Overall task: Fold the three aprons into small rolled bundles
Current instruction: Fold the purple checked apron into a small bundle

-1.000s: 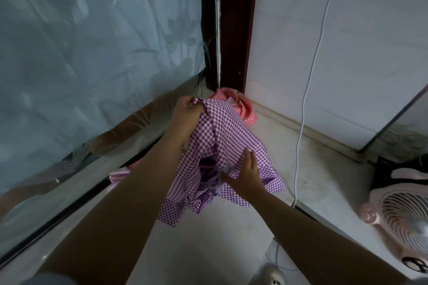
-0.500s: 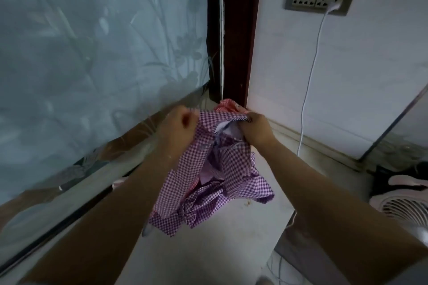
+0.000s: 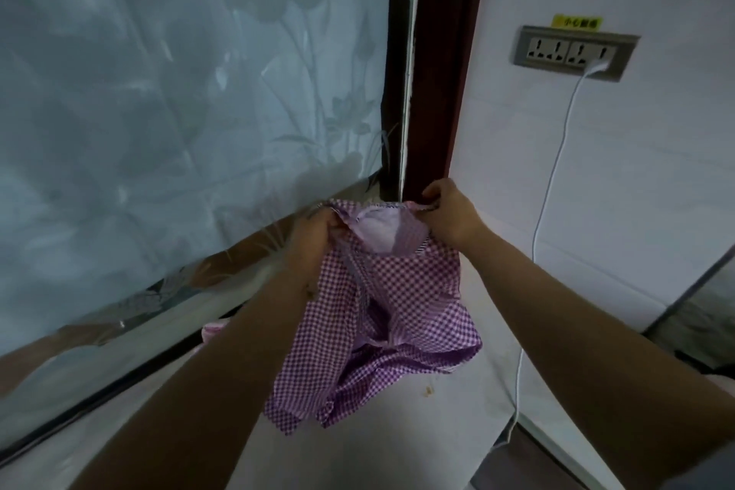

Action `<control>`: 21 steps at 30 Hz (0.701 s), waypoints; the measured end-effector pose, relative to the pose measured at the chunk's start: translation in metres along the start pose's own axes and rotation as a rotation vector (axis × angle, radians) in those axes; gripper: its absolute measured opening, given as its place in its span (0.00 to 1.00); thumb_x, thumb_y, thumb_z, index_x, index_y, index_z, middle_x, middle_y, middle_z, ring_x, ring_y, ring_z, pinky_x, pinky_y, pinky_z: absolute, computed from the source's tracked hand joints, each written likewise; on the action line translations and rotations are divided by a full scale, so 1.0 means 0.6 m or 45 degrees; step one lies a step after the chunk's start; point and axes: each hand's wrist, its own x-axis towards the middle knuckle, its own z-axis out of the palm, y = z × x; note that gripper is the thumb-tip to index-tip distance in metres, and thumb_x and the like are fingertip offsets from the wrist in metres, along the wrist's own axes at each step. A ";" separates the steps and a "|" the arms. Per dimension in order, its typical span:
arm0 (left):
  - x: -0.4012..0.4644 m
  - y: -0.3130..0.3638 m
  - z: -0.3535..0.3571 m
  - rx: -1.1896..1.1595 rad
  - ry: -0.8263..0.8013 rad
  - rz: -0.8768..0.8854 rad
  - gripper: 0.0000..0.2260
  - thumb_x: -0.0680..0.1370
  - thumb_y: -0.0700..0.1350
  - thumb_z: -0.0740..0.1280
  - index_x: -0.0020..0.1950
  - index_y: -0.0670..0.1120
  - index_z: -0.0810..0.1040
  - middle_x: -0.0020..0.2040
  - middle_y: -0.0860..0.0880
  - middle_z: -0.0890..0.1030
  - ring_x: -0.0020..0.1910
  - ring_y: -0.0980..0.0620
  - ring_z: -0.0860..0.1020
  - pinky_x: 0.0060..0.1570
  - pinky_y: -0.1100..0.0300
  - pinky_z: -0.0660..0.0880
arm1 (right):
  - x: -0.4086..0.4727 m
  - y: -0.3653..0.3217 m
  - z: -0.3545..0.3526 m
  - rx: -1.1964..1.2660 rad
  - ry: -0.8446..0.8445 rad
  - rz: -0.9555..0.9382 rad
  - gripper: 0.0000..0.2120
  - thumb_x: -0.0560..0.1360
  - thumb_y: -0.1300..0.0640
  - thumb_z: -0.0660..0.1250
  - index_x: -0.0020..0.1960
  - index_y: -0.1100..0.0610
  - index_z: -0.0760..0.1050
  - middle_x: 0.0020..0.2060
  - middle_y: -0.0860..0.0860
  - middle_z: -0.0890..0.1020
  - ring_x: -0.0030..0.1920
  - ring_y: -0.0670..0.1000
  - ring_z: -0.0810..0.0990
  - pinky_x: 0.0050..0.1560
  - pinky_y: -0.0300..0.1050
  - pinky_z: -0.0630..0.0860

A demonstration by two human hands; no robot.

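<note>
- The purple gingham apron (image 3: pixel 401 314) hangs in the air in front of the person, above a pale, off-white surface (image 3: pixel 397 453) that runs along the frosted glass panel (image 3: pixel 179 111); only its lowest folds come close to that surface, and whether they touch it cannot be told.
- The left hand (image 3: pixel 318 231) has its fingers curled and pinches the apron's top edge at the left end.
- The right hand (image 3: pixel 449 211) is likewise closed, pinching the same top edge at the right end, so the neck opening with its pale lining gapes between the two hands.
- The cloth below is crumpled and bunched, with no flat fold or roll in it. My judgement: this apron is only being opened out and squared up, so its folding has not properly begun.
- A scrap of pink fabric (image 3: pixel 212 330) shows beside the left forearm, near the glass panel's lower edge. It may be another of the aprons, but too little is visible to say, or to say whether it is rolled.
- No finished rolled bundle is in view, and a third apron cannot be seen at all.
- As far as can be judged, most of the task is left: lay this apron flat, fold it narrow, roll it, then treat the others the same way.
- A white cable (image 3: pixel 557 155) runs from the wall socket (image 3: pixel 572 52) down past the right edge of the surface.
</note>
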 end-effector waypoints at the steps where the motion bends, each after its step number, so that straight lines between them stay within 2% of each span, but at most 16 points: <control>1: 0.007 0.017 -0.006 -0.068 0.025 -0.033 0.10 0.69 0.46 0.65 0.39 0.43 0.83 0.39 0.42 0.82 0.41 0.43 0.79 0.46 0.53 0.76 | 0.007 0.002 -0.008 -0.069 0.003 -0.021 0.18 0.74 0.53 0.69 0.59 0.57 0.68 0.43 0.49 0.75 0.47 0.52 0.77 0.48 0.46 0.74; 3: 0.014 0.050 -0.012 -0.145 0.104 -0.087 0.14 0.73 0.42 0.62 0.28 0.42 0.78 0.29 0.45 0.79 0.29 0.48 0.77 0.33 0.61 0.73 | 0.019 0.001 -0.019 -0.218 0.003 -0.039 0.16 0.74 0.52 0.69 0.57 0.55 0.67 0.44 0.51 0.77 0.47 0.54 0.78 0.49 0.50 0.76; 5: 0.020 0.080 -0.011 -0.164 0.163 -0.108 0.15 0.75 0.41 0.60 0.28 0.43 0.72 0.24 0.47 0.75 0.22 0.51 0.73 0.26 0.65 0.69 | 0.028 -0.010 -0.026 -0.364 0.018 -0.085 0.18 0.73 0.49 0.69 0.57 0.53 0.67 0.49 0.52 0.76 0.49 0.53 0.77 0.50 0.51 0.76; 7: 0.027 0.105 -0.010 -0.103 0.174 -0.112 0.12 0.75 0.42 0.61 0.31 0.42 0.73 0.26 0.44 0.74 0.23 0.49 0.73 0.29 0.63 0.70 | 0.027 -0.028 -0.021 -0.397 0.124 -0.286 0.18 0.73 0.48 0.70 0.58 0.54 0.69 0.52 0.52 0.73 0.50 0.51 0.74 0.49 0.50 0.76; 9: 0.034 0.124 -0.008 -0.031 0.145 -0.119 0.11 0.74 0.42 0.63 0.34 0.41 0.76 0.27 0.44 0.76 0.26 0.47 0.74 0.33 0.60 0.71 | 0.009 -0.054 -0.006 -0.196 0.227 -0.608 0.12 0.74 0.51 0.69 0.53 0.53 0.70 0.49 0.50 0.73 0.45 0.48 0.73 0.44 0.48 0.75; 11: 0.041 0.142 -0.006 0.007 0.136 -0.097 0.09 0.74 0.43 0.64 0.38 0.40 0.80 0.32 0.42 0.79 0.30 0.46 0.76 0.37 0.57 0.73 | -0.013 -0.082 0.012 -0.036 0.090 -0.784 0.08 0.76 0.48 0.66 0.48 0.52 0.70 0.42 0.48 0.75 0.40 0.47 0.74 0.39 0.45 0.74; 13: 0.045 0.159 -0.005 0.045 0.156 -0.065 0.13 0.71 0.46 0.66 0.46 0.37 0.81 0.40 0.40 0.82 0.38 0.42 0.81 0.44 0.51 0.78 | -0.028 -0.102 0.034 -0.061 -0.221 -0.741 0.14 0.76 0.42 0.64 0.49 0.52 0.70 0.40 0.47 0.76 0.39 0.46 0.76 0.38 0.41 0.74; 15: 0.048 0.168 -0.006 0.107 0.148 -0.022 0.13 0.68 0.46 0.68 0.47 0.39 0.82 0.43 0.41 0.84 0.42 0.42 0.82 0.48 0.49 0.79 | -0.028 -0.104 0.054 -0.182 -0.440 -0.676 0.19 0.73 0.38 0.65 0.53 0.52 0.70 0.41 0.46 0.78 0.40 0.44 0.78 0.41 0.38 0.75; 18: 0.044 0.171 -0.015 0.134 0.180 0.040 0.05 0.72 0.41 0.65 0.40 0.42 0.79 0.36 0.45 0.80 0.35 0.47 0.78 0.39 0.56 0.76 | -0.001 -0.088 0.067 -0.351 -0.458 -0.784 0.18 0.75 0.43 0.66 0.58 0.54 0.75 0.48 0.50 0.81 0.48 0.51 0.80 0.49 0.45 0.76; 21: 0.055 0.160 -0.039 0.178 0.193 0.104 0.06 0.77 0.43 0.61 0.40 0.47 0.73 0.36 0.48 0.75 0.35 0.50 0.73 0.42 0.55 0.73 | 0.020 -0.091 0.050 -0.373 -0.513 -0.872 0.16 0.79 0.47 0.61 0.57 0.57 0.78 0.53 0.52 0.81 0.51 0.50 0.79 0.54 0.47 0.75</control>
